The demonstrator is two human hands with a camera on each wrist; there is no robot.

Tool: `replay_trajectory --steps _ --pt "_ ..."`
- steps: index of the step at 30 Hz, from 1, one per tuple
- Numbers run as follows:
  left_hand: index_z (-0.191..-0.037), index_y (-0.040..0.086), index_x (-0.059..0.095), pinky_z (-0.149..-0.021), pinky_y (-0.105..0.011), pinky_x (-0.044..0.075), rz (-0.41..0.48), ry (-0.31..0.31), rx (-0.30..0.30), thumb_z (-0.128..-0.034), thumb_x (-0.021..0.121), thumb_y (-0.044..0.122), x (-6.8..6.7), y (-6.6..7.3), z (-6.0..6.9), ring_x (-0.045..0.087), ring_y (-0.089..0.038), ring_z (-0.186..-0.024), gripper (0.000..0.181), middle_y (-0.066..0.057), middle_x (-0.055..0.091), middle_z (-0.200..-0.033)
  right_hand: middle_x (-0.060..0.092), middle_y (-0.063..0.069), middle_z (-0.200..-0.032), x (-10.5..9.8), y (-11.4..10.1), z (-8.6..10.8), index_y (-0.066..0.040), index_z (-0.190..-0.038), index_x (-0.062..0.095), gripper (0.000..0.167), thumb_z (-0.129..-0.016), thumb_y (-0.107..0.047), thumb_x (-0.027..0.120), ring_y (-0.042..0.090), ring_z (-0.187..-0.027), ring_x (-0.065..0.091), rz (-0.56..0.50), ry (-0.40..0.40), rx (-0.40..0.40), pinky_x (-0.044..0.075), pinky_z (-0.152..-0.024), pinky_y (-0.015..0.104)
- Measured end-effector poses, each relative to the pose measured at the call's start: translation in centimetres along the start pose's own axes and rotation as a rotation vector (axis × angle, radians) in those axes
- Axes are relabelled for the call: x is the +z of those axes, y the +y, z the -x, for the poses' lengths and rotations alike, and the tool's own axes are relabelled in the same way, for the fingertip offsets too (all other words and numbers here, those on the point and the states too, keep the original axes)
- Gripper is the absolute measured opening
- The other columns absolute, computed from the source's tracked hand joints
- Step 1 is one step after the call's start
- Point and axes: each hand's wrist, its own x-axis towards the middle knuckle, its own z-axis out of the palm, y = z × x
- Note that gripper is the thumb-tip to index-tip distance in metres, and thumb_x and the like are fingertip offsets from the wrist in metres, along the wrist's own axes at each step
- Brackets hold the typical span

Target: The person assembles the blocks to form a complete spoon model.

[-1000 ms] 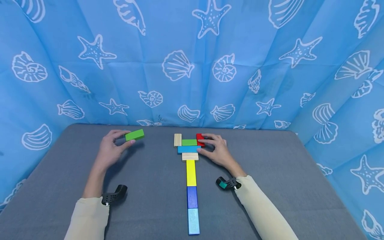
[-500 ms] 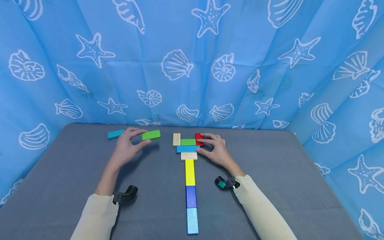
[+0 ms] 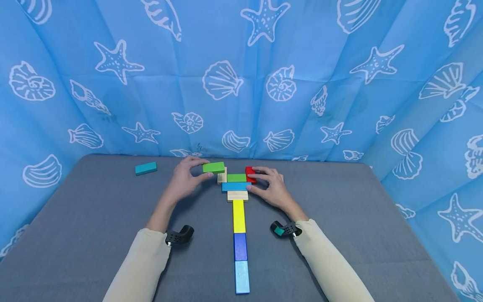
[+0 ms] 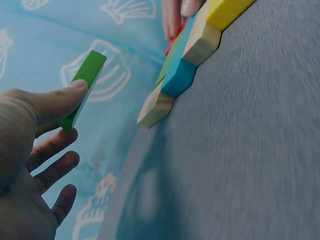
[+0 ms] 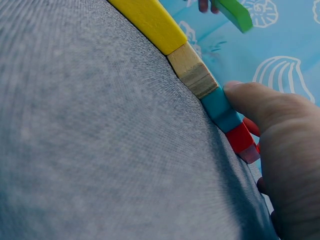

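My left hand (image 3: 184,179) pinches a green block (image 3: 213,167) between thumb and fingers. In the left wrist view, this green block (image 4: 82,90) is held off the table. In the head view it overlaps the upper part of an upright plain wood block (image 3: 222,179); contact cannot be told. On the other side, my right hand (image 3: 272,188) rests its fingers on a red block (image 3: 249,170), and its thumb touches the right end of a blue crosswise block (image 3: 234,187). A second green block (image 3: 236,178) lies between the wood and red blocks.
Below the blue block runs a line: a plain wood block (image 3: 237,196), then yellow (image 3: 239,216), dark blue (image 3: 240,247) and light blue (image 3: 242,277) blocks. A teal block (image 3: 146,168) lies alone at the back left. A patterned curtain (image 3: 241,105) borders the grey table (image 3: 339,218).
My left hand has moved right with the green block, from the table's left side to the wood block. The teal block has come into view behind it. The right hand stays put.
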Motion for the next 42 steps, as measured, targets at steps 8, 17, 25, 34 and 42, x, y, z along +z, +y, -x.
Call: replay_trajectory --steps 8,17,25,34,42 --pt "-0.129 0.008 0.069 -0.114 -0.065 0.020 -0.037 -0.038 -0.005 -0.0919 0.078 0.026 2.4 1.2 -1.9 0.045 -0.038 -0.134 0.042 -0.016 0.059 -0.132 0.056 0.008 -0.145 0.0 -0.1 0.1 -0.013 -0.128 0.073 0.044 -0.088 -0.029 0.081 0.033 -0.131 0.044 -0.001 -0.005 0.000 0.027 -0.100 0.055" --pt "-0.132 0.009 0.068 -0.112 -0.063 0.022 -0.069 -0.077 -0.039 -0.0925 0.077 0.027 4.4 2.0 -3.3 0.048 -0.035 -0.131 0.044 -0.013 0.060 -0.132 0.056 0.008 -0.144 0.0 0.1 0.1 -0.012 -0.127 0.073 0.044 -0.088 -0.029 0.081 0.032 -0.130 0.044 0.000 -0.002 -0.002 0.028 -0.098 0.053" --pt "-0.133 0.012 0.068 -0.109 -0.059 0.027 -0.090 -0.101 -0.071 -0.0937 0.076 0.029 5.6 2.3 -4.0 0.048 -0.031 -0.126 0.044 -0.010 0.060 -0.130 0.056 0.009 -0.144 -0.1 0.1 0.0 -0.012 -0.127 0.073 0.043 -0.088 -0.029 0.081 0.033 -0.130 0.044 -0.009 0.002 -0.015 0.028 -0.097 0.054" --pt "-0.133 0.015 0.069 -0.107 -0.057 0.028 -0.112 -0.086 -0.101 -0.0937 0.076 0.029 6.5 1.9 -4.3 0.046 -0.030 -0.126 0.042 -0.008 0.059 -0.132 0.057 0.008 -0.144 0.0 0.0 0.0 -0.013 -0.126 0.073 0.043 -0.088 -0.030 0.081 0.033 -0.130 0.045 -0.012 0.002 -0.018 0.028 -0.097 0.054" --pt "-0.131 0.015 0.070 -0.106 -0.057 0.028 -0.115 -0.075 -0.103 -0.0941 0.075 0.027 6.9 1.7 -4.5 0.046 -0.030 -0.125 0.039 -0.008 0.060 -0.131 0.057 0.008 -0.144 0.0 0.1 -0.1 -0.013 -0.126 0.073 0.043 -0.087 -0.031 0.081 0.032 -0.129 0.045 -0.004 0.006 -0.018 0.029 -0.096 0.054"
